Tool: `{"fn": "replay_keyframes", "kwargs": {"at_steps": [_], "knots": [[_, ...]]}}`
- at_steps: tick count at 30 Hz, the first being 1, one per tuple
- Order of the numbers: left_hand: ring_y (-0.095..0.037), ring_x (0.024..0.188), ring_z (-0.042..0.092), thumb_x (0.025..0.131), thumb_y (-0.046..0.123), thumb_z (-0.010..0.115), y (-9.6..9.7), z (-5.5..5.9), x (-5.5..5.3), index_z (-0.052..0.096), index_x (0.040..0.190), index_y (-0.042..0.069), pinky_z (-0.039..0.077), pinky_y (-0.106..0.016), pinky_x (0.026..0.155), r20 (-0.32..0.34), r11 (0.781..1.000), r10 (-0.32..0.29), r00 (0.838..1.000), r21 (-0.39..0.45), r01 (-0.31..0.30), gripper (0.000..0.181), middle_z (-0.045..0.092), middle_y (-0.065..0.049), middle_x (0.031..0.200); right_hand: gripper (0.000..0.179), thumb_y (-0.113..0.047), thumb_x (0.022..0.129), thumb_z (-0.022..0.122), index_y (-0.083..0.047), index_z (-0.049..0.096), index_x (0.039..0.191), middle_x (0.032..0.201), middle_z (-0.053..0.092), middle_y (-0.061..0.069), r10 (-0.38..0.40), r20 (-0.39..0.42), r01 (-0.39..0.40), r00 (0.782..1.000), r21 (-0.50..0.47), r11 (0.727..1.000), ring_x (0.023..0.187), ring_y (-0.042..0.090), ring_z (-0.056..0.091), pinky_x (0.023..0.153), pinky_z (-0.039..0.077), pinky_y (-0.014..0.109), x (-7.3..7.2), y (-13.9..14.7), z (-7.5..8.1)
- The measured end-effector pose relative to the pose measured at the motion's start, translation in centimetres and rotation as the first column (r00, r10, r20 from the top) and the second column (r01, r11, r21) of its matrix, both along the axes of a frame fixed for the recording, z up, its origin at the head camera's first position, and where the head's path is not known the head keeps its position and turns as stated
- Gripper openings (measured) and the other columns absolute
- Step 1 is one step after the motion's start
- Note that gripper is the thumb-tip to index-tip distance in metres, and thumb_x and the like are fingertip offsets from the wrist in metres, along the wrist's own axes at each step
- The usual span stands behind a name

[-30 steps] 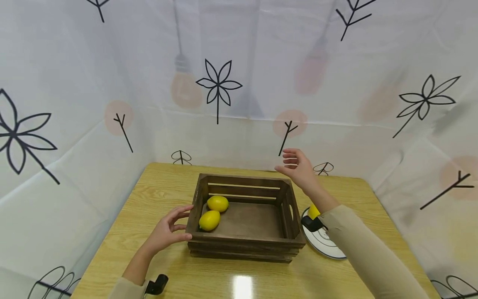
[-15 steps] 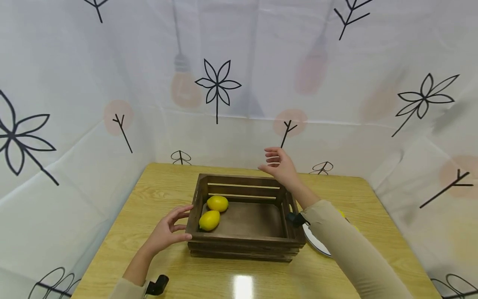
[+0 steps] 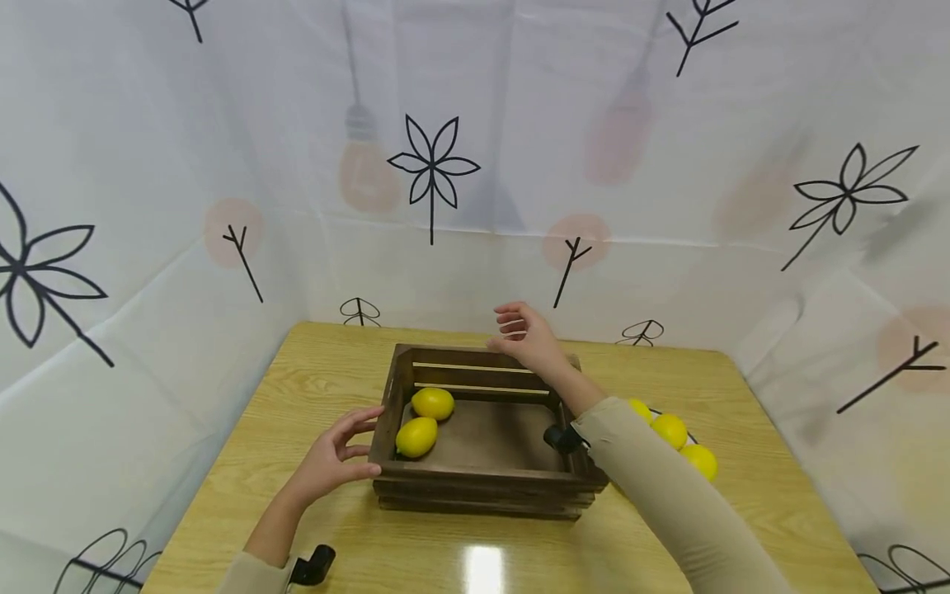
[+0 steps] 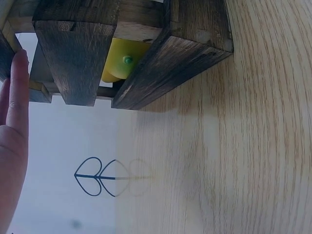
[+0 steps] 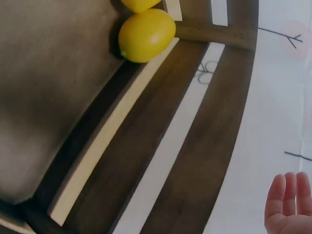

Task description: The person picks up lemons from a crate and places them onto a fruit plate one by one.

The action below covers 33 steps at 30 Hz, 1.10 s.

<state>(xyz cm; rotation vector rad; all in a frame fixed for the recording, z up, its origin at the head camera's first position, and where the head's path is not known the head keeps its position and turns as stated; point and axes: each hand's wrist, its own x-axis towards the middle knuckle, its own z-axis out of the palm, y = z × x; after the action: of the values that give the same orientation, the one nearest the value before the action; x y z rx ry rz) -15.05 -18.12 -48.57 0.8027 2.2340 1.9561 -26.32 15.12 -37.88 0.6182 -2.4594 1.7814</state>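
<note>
A dark wooden slatted crate [image 3: 486,472] stands on the table with two lemons [image 3: 433,403] [image 3: 416,437] at its left end. My left hand [image 3: 326,458] touches the crate's left side, thumb near the front corner and fingers spread along the edge. In the left wrist view a straight finger [image 4: 19,92] lies against the slats, and part of a yellow lemon [image 4: 124,58] shows through a gap. Above the crate's back rim hovers my right hand [image 3: 530,340], holding nothing, its fingers loosely bent. The right wrist view shows its fingertips [image 5: 289,190] apart from the crate.
Right of the crate, several lemons [image 3: 670,431] rest on a white plate mostly hidden behind my right sleeve [image 3: 653,478]. The wooden table [image 3: 319,371] is bounded by a patterned cloth backdrop [image 3: 460,280] at the back and sides.
My right hand has moved left, from beyond the crate's back right corner to above its back rim. More lemons on the plate now show past the sleeve. My left hand has stayed put.
</note>
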Motion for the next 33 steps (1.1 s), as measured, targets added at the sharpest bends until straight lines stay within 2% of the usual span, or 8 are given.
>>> {"fn": "replay_keyframes", "kwargs": {"at_steps": [3,11,16,23,29,33], "knots": [[-0.01,0.119,0.044,0.079,-0.001,0.071,-0.1,-0.1,0.1,0.041,0.139,0.005,0.048,-0.029,0.089,-0.006,1.0,0.005,1.0,-0.001,-0.005,0.068,0.036,-0.013,0.14,0.05,-0.005,0.08,0.073,-0.001,0.051,0.125,0.117,0.051,0.02,0.042,-0.006,-0.042,0.999,0.012,0.999,0.104,0.035,0.05,0.091,0.043,0.047,-0.1,-0.7,-0.4],[-0.011,0.119,0.044,0.08,0.001,0.071,0.0,0.1,0.1,0.04,0.14,0.006,0.048,-0.029,0.089,-0.018,1.0,0.006,1.0,-0.003,-0.006,0.068,0.036,-0.014,0.14,0.046,-0.008,0.08,0.073,-0.007,0.054,0.122,0.114,0.054,0.013,0.123,0.04,-0.126,0.992,0.088,0.988,0.102,0.029,0.054,0.085,0.049,0.037,-0.6,-2.5,-1.8],[-0.01,0.119,0.044,0.081,0.0,0.07,0.0,0.1,0.1,0.039,0.14,0.003,0.048,-0.029,0.089,-0.027,1.0,0.002,1.0,-0.013,-0.002,0.067,0.034,-0.018,0.141,0.046,-0.008,0.081,0.073,-0.006,0.053,0.122,0.116,0.053,0.018,0.237,0.057,-0.242,0.97,0.134,0.961,0.102,0.027,0.054,0.087,0.048,0.035,-0.7,-3.5,-2.6],[-0.01,0.119,0.044,0.08,-0.002,0.07,-0.2,-0.1,0.1,0.04,0.14,0.004,0.048,-0.029,0.089,-0.012,1.0,0.008,1.0,-0.008,-0.008,0.067,0.034,-0.018,0.141,0.045,-0.002,0.081,0.071,0.004,0.051,0.121,0.114,0.052,0.024,0.443,0.056,-0.443,0.895,0.229,0.867,0.103,0.04,0.051,0.088,0.047,0.043,-0.8,-5.3,-3.4],[-0.011,0.119,0.044,0.08,0.001,0.072,-0.1,-0.1,0.0,0.041,0.14,0.009,0.048,-0.03,0.09,0.021,1.0,0.017,1.0,-0.011,-0.017,0.068,0.035,-0.013,0.141,0.042,-0.001,0.08,0.071,0.002,0.054,0.119,0.114,0.054,0.018,0.527,0.086,-0.522,0.845,0.341,0.782,0.105,0.035,0.053,0.088,0.048,0.04,-1.1,-6.5,-4.5],[-0.012,0.12,0.043,0.08,0.001,0.072,0.0,-0.1,0.0,0.04,0.14,0.008,0.047,-0.03,0.09,0.025,1.0,0.007,1.0,-0.005,-0.007,0.069,0.034,-0.014,0.142,0.042,0.003,0.08,0.069,0.004,0.053,0.119,0.118,0.054,0.021,0.577,0.123,-0.576,0.807,0.376,0.726,0.107,0.038,0.052,0.09,0.046,0.044,-1.3,-7.3,-5.3]]}}
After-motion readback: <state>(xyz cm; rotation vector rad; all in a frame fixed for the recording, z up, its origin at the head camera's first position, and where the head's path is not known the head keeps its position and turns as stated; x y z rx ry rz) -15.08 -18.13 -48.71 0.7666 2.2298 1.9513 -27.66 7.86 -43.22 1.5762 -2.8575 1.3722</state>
